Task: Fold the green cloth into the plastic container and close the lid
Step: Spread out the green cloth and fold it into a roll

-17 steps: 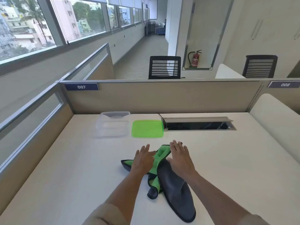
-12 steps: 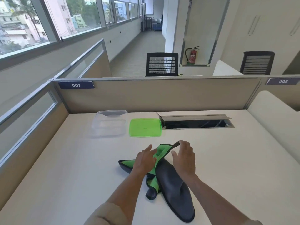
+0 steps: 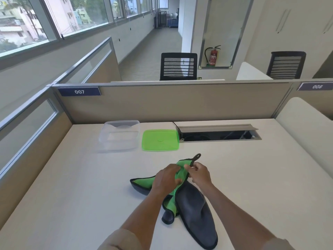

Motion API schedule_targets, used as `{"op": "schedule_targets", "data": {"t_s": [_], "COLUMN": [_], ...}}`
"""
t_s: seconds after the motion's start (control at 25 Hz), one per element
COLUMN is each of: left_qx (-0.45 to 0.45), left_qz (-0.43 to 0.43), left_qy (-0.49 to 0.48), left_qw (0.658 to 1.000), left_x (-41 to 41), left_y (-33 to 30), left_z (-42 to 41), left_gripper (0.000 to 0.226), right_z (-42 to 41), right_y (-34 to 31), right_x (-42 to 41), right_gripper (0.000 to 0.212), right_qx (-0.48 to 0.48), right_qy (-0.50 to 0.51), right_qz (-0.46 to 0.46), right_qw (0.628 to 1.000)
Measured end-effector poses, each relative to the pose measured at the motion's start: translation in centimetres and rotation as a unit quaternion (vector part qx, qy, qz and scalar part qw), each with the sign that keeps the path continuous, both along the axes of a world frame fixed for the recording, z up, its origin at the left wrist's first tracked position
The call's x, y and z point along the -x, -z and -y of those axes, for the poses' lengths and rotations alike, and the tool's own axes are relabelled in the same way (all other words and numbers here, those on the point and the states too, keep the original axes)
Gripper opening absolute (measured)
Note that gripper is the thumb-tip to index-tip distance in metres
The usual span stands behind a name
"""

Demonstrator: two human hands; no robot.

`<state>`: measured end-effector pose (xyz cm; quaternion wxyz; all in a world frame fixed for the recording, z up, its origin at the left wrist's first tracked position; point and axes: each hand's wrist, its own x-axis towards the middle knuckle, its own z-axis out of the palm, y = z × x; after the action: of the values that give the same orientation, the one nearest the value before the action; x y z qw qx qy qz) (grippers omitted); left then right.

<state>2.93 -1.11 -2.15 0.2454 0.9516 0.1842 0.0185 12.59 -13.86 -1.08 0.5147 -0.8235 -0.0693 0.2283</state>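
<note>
The green cloth [image 3: 192, 210], green on one side and dark grey on the other, lies crumpled on the white desk [image 3: 72, 186] near me. My left hand [image 3: 166, 178] grips its green upper part. My right hand [image 3: 200, 173] pinches the cloth's top corner beside the dark hanging loop, which sticks up. The clear plastic container [image 3: 119, 135] stands open and empty at the back left. Its green lid [image 3: 160, 140] lies flat on the desk just right of it.
An open cable slot [image 3: 219, 135] with a raised flap is set into the desk right of the lid. Beige partitions [image 3: 171, 103] wall the desk at the back and left. A rounded white divider [image 3: 306, 127] bounds the right side.
Both hands went from lying flat on the cloth to gripping its upper edge. The top corner with the loop has been lifted off the desk.
</note>
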Motion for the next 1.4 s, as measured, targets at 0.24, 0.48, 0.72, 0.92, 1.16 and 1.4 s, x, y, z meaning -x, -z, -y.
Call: {"op": "schedule_targets", "data": {"t_s": [0.24,0.48,0.72,0.92,1.16,1.4], "left_qx": [0.028,0.055,0.061,-0.005,-0.066,-0.122], "left_qz": [0.089,0.085,0.073,0.03,0.049,0.249], "left_qy": [-0.034,0.004,-0.02,-0.027,-0.114,-0.235], "left_qw": [0.995,0.995,0.995,0.999,0.99,0.932], "left_x": [-0.4,-1.3,-0.1,2.0,6.3,8.1], "left_y": [-1.5,-4.1,-6.7,-9.6,-12.3,-14.8], "left_z": [-1.4,-2.5,-2.6,-5.8,-8.9,-8.7], "left_gripper": [0.054,0.05,0.025,0.027,0.017,0.015], "right_z": [-0.3,0.9,1.4,2.5,4.7,6.0], "right_y": [-1.7,-4.3,-7.4,-10.0,-13.2,-16.2], "right_x": [-0.5,-0.8,-1.3,-2.7,-4.1,-4.4], "right_gripper": [0.011,0.022,0.009,0.01,0.008,0.011], "right_qx": [-0.047,-0.1,-0.082,-0.05,0.013,0.015], "right_qy": [-0.075,-0.141,-0.13,-0.074,0.063,0.122], "right_qz": [0.029,0.046,0.155,0.227,0.354,0.393], "right_qw": [0.996,0.984,0.976,0.97,0.933,0.911]}}
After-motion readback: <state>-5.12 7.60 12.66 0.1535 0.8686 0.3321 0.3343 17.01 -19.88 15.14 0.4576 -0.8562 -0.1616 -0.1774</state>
